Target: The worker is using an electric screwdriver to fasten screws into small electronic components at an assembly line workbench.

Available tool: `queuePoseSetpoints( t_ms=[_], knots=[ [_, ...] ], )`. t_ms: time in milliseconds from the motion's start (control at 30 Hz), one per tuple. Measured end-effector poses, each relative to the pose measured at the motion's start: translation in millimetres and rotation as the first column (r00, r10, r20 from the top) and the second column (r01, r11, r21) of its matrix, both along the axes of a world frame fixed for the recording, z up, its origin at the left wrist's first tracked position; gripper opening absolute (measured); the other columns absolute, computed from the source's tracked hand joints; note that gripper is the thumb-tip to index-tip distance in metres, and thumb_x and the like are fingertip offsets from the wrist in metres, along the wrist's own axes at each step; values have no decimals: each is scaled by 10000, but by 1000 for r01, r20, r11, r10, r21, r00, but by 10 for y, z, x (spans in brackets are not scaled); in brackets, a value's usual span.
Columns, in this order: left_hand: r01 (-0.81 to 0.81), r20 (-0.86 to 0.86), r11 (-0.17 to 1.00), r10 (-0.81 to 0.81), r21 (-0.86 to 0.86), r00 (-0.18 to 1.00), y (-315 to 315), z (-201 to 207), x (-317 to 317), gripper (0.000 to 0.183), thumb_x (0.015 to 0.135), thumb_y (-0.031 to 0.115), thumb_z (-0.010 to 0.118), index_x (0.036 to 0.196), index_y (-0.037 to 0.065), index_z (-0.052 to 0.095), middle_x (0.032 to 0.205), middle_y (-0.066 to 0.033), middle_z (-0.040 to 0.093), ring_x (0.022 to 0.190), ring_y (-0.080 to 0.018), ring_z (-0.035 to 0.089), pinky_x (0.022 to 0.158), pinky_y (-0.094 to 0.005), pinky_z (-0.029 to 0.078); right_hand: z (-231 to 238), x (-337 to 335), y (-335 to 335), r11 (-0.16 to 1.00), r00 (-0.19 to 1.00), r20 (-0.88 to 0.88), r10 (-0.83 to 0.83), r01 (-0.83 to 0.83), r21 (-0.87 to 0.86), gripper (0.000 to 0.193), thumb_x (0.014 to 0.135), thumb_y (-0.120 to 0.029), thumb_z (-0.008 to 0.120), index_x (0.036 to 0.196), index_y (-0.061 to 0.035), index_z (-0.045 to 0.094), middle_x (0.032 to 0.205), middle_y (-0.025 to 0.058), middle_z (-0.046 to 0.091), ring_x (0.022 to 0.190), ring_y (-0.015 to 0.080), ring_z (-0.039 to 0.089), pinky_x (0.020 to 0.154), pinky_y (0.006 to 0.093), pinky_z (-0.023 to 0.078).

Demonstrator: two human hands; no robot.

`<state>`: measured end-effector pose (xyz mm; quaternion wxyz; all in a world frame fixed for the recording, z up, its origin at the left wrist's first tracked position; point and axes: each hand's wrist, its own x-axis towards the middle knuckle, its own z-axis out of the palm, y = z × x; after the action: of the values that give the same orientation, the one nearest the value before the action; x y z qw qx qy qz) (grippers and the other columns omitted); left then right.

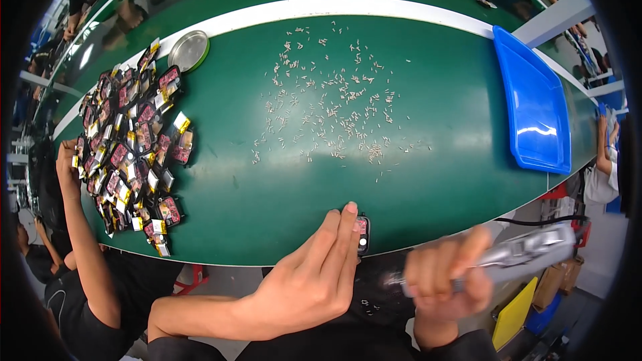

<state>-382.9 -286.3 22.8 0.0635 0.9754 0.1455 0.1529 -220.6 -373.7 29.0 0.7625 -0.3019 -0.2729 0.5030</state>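
At the near edge of the green table, my left hand (307, 274) steadies a small black case (363, 235) with a pinkish circuit board in it. Its long fingers are pressed together along the case's left side; the thumb is hidden. To the right, my right hand (447, 271) is wrapped round a grey electric screwdriver (528, 253), held slanting in front of the table edge. Motion blurs both hand and tool. The screwdriver's tip points left, below the case and apart from it. Many tiny screws (351, 120) lie scattered over the middle of the table.
A heap of similar black cases (127, 154) with silver and yellow battery packs covers the table's left end. Behind it sits a round metal dish (188, 50). A blue tray (535, 107) stands at the right. Another person's arm (87, 247) reaches to the heap from the left.
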Motion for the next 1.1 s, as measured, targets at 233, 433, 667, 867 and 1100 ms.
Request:
queuePoseSetpoints(
  t_ms=[233,433,667,867,1100],
  knots=[
    [-3,-27,997,5,75,1000,-13,-54,2,280,661,2,613,894,-148,651,1042,-281,628,943,-324,626,785,-314,534,192,212,421,991,970,242,-1,-32,130,234,971,-274,448,841,-87,393,512,3,421,396,108,402,429,262,383],
    [-22,-24,997,23,74,999,2,-67,-1,270,671,11,603,895,-129,662,1026,-250,647,951,-310,631,811,-310,532,112,196,514,998,959,283,25,-41,50,233,967,-273,444,828,-95,384,504,0,416,404,108,402,461,263,393],
    [-23,-6,999,23,23,1000,31,-90,-1,251,674,20,601,873,-116,669,1020,-228,656,946,-295,633,802,-296,534,112,174,502,998,975,219,24,-12,-60,265,898,-266,597,837,-66,433,522,29,452,419,154,438,429,309,392],
    [8,82,998,-14,65,997,52,-142,-28,234,679,18,600,858,-121,658,1044,-252,640,946,-316,625,804,-316,536,188,110,648,992,930,346,126,-117,-45,256,881,-173,576,750,-70,381,480,11,435,357,123,394,381,264,359],
    [57,-13,996,-56,63,998,85,-29,-96,367,673,94,584,952,-137,645,1098,-270,611,1012,-322,578,918,-342,469,249,127,636,946,907,312,282,-209,-248,154,778,-129,702,754,-29,587,689,77,628,598,113,560,549,249,439]
  ],
)
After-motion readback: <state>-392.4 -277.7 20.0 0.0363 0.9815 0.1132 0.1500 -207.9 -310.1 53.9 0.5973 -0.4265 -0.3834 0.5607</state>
